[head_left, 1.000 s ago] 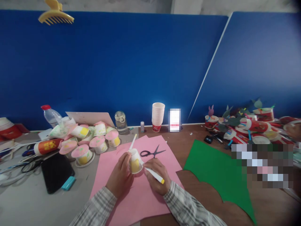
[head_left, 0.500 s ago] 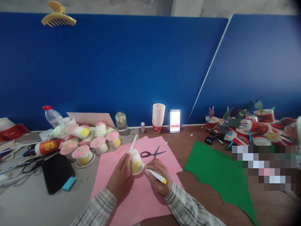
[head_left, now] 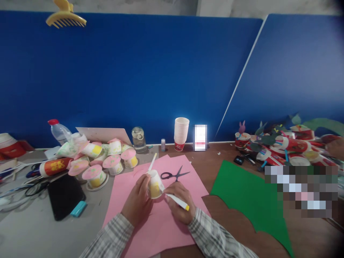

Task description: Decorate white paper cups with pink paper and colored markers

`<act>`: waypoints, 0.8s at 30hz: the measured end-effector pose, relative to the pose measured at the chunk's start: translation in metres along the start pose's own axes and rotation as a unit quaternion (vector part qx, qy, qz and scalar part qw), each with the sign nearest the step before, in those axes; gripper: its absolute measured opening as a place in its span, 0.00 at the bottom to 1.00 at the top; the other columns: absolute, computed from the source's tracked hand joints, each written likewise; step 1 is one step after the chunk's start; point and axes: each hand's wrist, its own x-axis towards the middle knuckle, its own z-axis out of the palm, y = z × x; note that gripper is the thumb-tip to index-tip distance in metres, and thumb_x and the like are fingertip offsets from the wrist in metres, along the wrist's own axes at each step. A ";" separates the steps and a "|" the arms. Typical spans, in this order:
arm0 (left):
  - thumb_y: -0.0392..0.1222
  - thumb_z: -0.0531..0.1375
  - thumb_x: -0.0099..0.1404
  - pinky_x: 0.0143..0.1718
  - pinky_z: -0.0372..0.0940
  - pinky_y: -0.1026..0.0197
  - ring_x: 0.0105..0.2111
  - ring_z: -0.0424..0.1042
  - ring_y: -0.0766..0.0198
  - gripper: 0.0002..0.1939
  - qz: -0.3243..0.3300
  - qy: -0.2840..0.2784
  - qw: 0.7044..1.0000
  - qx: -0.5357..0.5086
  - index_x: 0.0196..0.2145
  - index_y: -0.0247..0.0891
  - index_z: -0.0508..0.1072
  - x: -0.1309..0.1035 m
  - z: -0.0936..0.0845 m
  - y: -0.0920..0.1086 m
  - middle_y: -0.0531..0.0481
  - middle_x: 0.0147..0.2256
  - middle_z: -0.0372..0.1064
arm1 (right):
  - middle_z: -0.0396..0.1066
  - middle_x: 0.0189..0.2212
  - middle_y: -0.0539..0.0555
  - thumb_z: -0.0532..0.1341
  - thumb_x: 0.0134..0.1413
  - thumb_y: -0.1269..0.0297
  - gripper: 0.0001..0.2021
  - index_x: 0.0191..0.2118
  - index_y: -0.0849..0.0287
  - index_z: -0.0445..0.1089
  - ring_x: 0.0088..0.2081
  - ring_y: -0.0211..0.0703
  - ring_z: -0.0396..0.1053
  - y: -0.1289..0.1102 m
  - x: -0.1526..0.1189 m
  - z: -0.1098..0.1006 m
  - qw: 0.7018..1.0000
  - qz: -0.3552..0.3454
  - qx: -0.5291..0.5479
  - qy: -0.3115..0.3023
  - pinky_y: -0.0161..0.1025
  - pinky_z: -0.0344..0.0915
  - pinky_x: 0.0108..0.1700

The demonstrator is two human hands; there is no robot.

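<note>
My left hand [head_left: 138, 199] is closed around a white paper cup [head_left: 154, 179] that has a yellow patch on its side. In my right hand [head_left: 180, 202] is a white marker [head_left: 177, 201] with a yellow end, its other end at the cup's right side. Both hands are over pink paper sheets [head_left: 172, 233]. Just beyond them lie black scissors [head_left: 176, 175] with the blades apart. A white marker cap or second pen [head_left: 152, 161] with a yellow end rests behind the cup.
Decorated cups [head_left: 113, 164], a black phone [head_left: 64, 197] and a bottle [head_left: 59, 132] are at left. Stacked cups [head_left: 181, 132] stand at the back. Green paper [head_left: 249, 200] and piled red cups [head_left: 292, 143] lie at right, with another person's hand [head_left: 335, 147] at the edge.
The marker in my right hand has shifted very slightly left against the cup. Another person's hand and a green piece have come into view at the far right.
</note>
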 end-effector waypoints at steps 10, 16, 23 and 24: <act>0.38 0.57 0.49 0.52 0.62 0.48 0.54 0.53 0.52 0.40 -0.002 -0.004 1.000 -0.005 0.56 0.38 0.41 0.000 -0.001 0.001 0.39 0.53 0.50 | 0.76 0.27 0.49 0.60 0.46 0.75 0.11 0.36 0.53 0.72 0.29 0.43 0.72 0.002 -0.003 0.001 1.000 -0.020 -0.001 -0.016 0.42 0.70 0.36; 0.36 0.56 0.47 0.51 0.62 0.48 0.53 0.54 0.52 0.40 -0.003 0.002 1.000 -0.006 0.56 0.40 0.42 0.000 0.000 0.001 0.41 0.53 0.51 | 0.76 0.30 0.50 0.61 0.47 0.75 0.14 0.40 0.52 0.70 0.32 0.44 0.72 0.001 -0.002 0.001 1.000 -0.008 -0.009 -0.006 0.42 0.70 0.37; 0.36 0.56 0.47 0.51 0.63 0.46 0.53 0.54 0.52 0.39 -0.001 0.005 1.000 -0.004 0.56 0.39 0.43 0.000 0.000 0.002 0.41 0.53 0.51 | 0.76 0.30 0.49 0.60 0.46 0.76 0.14 0.39 0.52 0.70 0.31 0.43 0.72 0.000 -0.001 0.002 1.000 -0.025 -0.011 -0.015 0.42 0.69 0.36; 0.36 0.56 0.48 0.51 0.63 0.46 0.53 0.54 0.52 0.39 0.000 0.005 1.000 -0.005 0.56 0.39 0.43 0.000 0.000 0.002 0.41 0.53 0.51 | 0.76 0.31 0.49 0.60 0.46 0.76 0.15 0.40 0.52 0.70 0.32 0.44 0.72 0.000 -0.002 0.002 1.000 -0.022 -0.010 -0.014 0.42 0.70 0.37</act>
